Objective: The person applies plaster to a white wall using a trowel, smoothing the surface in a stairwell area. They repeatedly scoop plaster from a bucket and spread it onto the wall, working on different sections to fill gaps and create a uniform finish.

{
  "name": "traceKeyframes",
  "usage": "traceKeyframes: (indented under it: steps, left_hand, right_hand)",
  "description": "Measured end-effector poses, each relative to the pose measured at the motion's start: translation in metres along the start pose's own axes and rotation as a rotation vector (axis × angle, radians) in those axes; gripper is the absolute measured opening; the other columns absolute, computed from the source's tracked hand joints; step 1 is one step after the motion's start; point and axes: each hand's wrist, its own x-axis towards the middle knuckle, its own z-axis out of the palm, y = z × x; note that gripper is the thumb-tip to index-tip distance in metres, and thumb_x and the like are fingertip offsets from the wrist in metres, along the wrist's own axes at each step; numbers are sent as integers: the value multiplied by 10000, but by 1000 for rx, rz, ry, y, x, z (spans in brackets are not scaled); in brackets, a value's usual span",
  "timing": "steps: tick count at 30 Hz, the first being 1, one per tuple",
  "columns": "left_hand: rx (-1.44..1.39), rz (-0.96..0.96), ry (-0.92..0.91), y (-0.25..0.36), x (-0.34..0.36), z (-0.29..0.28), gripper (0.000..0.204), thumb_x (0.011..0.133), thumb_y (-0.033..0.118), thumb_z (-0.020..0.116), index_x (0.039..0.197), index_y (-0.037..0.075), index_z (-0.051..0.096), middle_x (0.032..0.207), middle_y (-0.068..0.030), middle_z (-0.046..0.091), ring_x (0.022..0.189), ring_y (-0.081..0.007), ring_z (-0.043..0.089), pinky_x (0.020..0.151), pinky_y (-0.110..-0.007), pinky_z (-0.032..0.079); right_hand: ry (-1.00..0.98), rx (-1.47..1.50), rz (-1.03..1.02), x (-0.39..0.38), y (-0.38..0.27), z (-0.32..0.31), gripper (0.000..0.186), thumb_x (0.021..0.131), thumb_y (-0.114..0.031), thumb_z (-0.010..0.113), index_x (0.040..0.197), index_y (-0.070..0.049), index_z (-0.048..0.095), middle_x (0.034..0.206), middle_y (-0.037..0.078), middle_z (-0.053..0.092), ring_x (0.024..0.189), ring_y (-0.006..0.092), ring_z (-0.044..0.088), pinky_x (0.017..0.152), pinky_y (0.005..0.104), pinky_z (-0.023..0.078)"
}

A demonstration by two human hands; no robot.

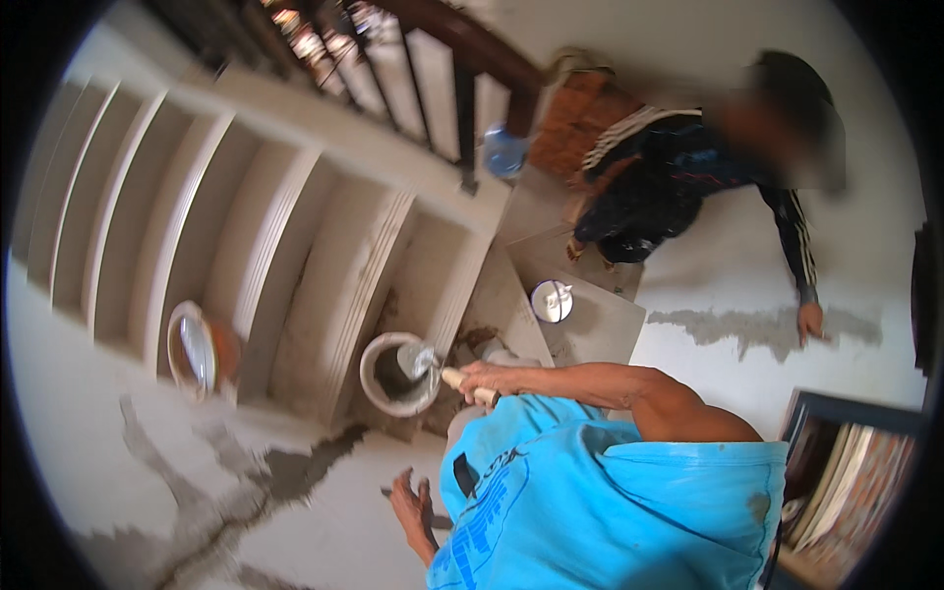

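My right hand (480,382) is closed round the wooden handle of a trowel (454,379). The trowel's metal blade, with grey mortar on it, is tilted inside the rim of a pale round bucket (368,379). Wet grey mix shows in the bucket's bottom. Nearer the lower left, my left hand (413,503) is held in front of the white wall, its fingers apart and nothing visible in them. Whether its fingertips touch the wall I cannot tell. My blue shirt hides most of that forearm.
Pale stairs (324,265) run up leftward, with an orange-and-white tub (202,351) on one step. A blue-rimmed white bowl (552,301) sits on the floor. A crouching co-worker (669,167) reaches to a grey wall patch (737,328). Grey streaks (295,472) mark the near wall.
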Motion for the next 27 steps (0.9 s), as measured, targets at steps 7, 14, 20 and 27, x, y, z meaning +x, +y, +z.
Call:
traceKeyframes:
  steps: [7, 14, 20, 27]
  left_hand:
    - [-66, 221, -79, -28, 83, -1, 396, 834, 153, 765, 1190, 7, 669, 1067, -213, 678, 937, -348, 660, 835, -426, 529]
    - [-210, 192, -132, -57, 129, -66, 383, 823, 133, 779, 1150, -38, 675, 968, -158, 716, 823, -224, 669, 745, -342, 531]
    - [-411, 243, -111, -145, 177, -47, 265, 831, 159, 731, 990, -43, 669, 759, -96, 652, 682, -199, 567, 624, -376, 483]
    - [-369, 34, -209, -141, 167, -8, 270, 840, 167, 723, 990, -49, 661, 750, -107, 641, 677, -213, 564, 624, -388, 480]
  right_hand:
    - [127, 16, -224, 17, 23, -17, 277, 764, -208, 742, 943, -19, 648, 692, 83, 656, 510, 179, 629, 419, 337, 513]
    - [179, -18, -271, 29, 38, -9, 278, 759, -172, 743, 946, 15, 657, 682, 110, 657, 530, 205, 649, 448, 350, 521]
    - [189, -75, -309, 37, 36, -4, 313, 759, -155, 753, 942, 86, 672, 698, 177, 687, 555, 267, 694, 473, 378, 581]
    - [227, -67, -279, 57, 46, -3, 294, 795, -162, 757, 914, 97, 683, 710, 183, 698, 566, 273, 704, 477, 376, 583]
